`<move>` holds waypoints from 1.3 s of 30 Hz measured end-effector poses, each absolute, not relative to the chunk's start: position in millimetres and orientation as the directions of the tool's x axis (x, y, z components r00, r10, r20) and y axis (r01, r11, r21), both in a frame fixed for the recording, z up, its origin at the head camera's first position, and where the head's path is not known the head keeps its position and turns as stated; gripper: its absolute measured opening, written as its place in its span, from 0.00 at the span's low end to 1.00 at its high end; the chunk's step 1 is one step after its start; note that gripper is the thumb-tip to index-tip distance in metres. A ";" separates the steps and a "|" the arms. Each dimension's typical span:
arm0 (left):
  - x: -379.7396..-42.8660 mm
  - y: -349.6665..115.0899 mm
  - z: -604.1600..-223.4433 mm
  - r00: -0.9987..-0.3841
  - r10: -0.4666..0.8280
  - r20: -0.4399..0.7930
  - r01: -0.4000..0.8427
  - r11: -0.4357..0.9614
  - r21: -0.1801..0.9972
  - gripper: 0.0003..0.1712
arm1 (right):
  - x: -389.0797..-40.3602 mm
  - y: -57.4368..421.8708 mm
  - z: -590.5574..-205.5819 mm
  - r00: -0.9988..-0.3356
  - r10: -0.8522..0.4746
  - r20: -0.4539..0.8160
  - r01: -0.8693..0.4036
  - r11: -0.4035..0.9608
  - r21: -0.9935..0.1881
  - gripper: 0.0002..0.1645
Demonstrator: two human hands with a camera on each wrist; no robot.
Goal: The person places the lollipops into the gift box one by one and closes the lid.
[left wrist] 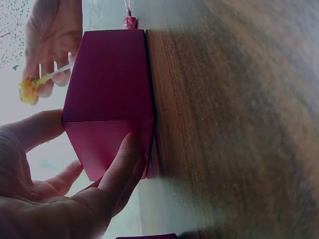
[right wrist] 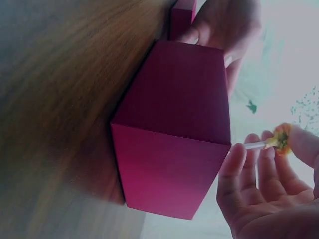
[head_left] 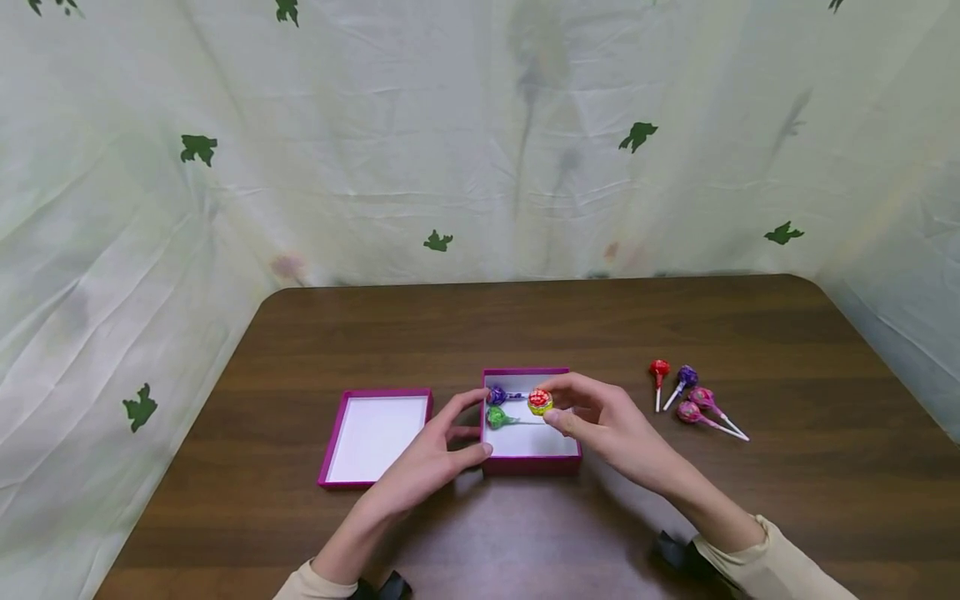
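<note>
My right hand (head_left: pixel 611 421) pinches a red-and-yellow lollipop (head_left: pixel 539 402) by its wrapped head, above the open magenta box (head_left: pixel 532 467). Its white stick (right wrist: pixel 255 145) points toward the box rim in the right wrist view. Inside the white-lined box, a purple lollipop (head_left: pixel 497 396) and a green lollipop (head_left: pixel 498 417) lie side by side along the left, sticks to the right. Against the box's left wall rests my left hand (head_left: pixel 427 457), thumb at the near top corner and extended fingers touching the side (left wrist: pixel 107 144).
The box's lid (head_left: pixel 384 437) lies left of the box, white inside up. On the table's right lie several lollipops: a red lollipop (head_left: pixel 659 368), a purple lollipop (head_left: pixel 686 377) and two pink lollipops (head_left: pixel 702 398). A pale curtain (head_left: pixel 465 150) hangs behind the wooden table (head_left: pixel 375 333).
</note>
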State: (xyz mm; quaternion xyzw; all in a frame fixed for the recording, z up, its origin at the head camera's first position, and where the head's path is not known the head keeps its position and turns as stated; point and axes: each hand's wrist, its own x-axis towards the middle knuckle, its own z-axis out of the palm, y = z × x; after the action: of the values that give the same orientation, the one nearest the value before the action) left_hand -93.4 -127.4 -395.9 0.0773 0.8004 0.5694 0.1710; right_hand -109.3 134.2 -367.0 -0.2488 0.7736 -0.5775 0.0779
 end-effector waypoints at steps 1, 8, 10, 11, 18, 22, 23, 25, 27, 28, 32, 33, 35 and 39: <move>-93.4 -127.6 -395.7 -0.930 0.317 -0.185 -0.071 0.338 0.938 0.37 | -110.9 132.3 -366.8 -0.863 -0.479 0.161 -0.303 0.235 -0.924 0.14; -93.6 -127.6 -395.3 -0.929 0.321 -0.182 -0.073 0.323 0.944 0.37 | -123.0 120.3 -367.1 -0.847 -0.515 0.133 -0.375 0.401 -0.836 0.12; -93.6 -127.7 -395.6 -0.929 0.322 -0.181 -0.073 0.319 0.945 0.37 | -126.9 116.6 -367.8 -0.835 -0.534 0.131 -0.401 0.428 -0.810 0.12; -93.6 -127.8 -395.7 -0.929 0.323 -0.180 -0.073 0.318 0.945 0.37 | -128.8 114.5 -368.1 -0.827 -0.546 0.130 -0.412 0.433 -0.802 0.12; -92.8 -128.5 -396.6 -0.927 0.331 -0.176 -0.071 0.308 0.949 0.37 | -141.5 99.2 -369.2 -0.797 -0.602 0.038 -0.425 0.516 -0.744 0.13; -93.1 -128.6 -397.3 -0.926 0.333 -0.179 -0.075 0.302 0.950 0.37 | -147.7 90.3 -370.7 -0.771 -0.636 -0.029 -0.440 0.565 -0.698 0.11; -93.3 -128.7 -397.4 -0.926 0.333 -0.179 -0.075 0.300 0.951 0.37 | -149.2 88.4 -371.2 -0.762 -0.646 -0.040 -0.450 0.573 -0.685 0.10; -93.4 -128.9 -397.4 -0.925 0.338 -0.174 -0.071 0.297 0.952 0.37 | -152.0 84.9 -371.9 -0.746 -0.663 -0.065 -0.464 0.586 -0.664 0.10; -93.3 -128.8 -397.1 -0.924 0.340 -0.175 -0.071 0.296 0.953 0.37 | -154.8 81.8 -372.9 -0.728 -0.679 -0.091 -0.474 0.595 -0.649 0.09; -93.0 -128.8 -396.8 -0.923 0.342 -0.176 -0.073 0.295 0.953 0.37 | -156.1 80.4 -373.5 -0.722 -0.684 -0.104 -0.474 0.600 -0.645 0.10; -91.9 -128.8 -395.8 -0.921 0.343 -0.185 -0.081 0.296 0.952 0.37 | -159.8 76.4 -375.9 -0.713 -0.689 -0.130 -0.473 0.609 -0.636 0.10; -91.7 -128.8 -395.5 -0.921 0.343 -0.185 -0.081 0.297 0.952 0.37 | -160.2 75.8 -376.4 -0.717 -0.686 -0.126 -0.474 0.612 -0.634 0.11; -91.5 -128.9 -395.3 -0.922 0.343 -0.180 -0.075 0.297 0.952 0.36 | -160.2 75.0 -377.6 -0.724 -0.681 -0.111 -0.479 0.612 -0.629 0.11; -92.1 -129.0 -395.7 -0.925 0.340 -0.167 -0.065 0.294 0.954 0.35 | -158.6 74.5 -380.0 -0.730 -0.679 -0.071 -0.501 0.603 -0.621 0.12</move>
State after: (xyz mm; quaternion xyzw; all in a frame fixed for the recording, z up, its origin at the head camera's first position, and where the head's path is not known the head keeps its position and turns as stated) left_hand -92.1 -129.0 -395.7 0.0876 0.7857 0.5877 0.1721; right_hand -158.6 74.5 -380.0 -0.3344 0.8824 -0.2942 0.1517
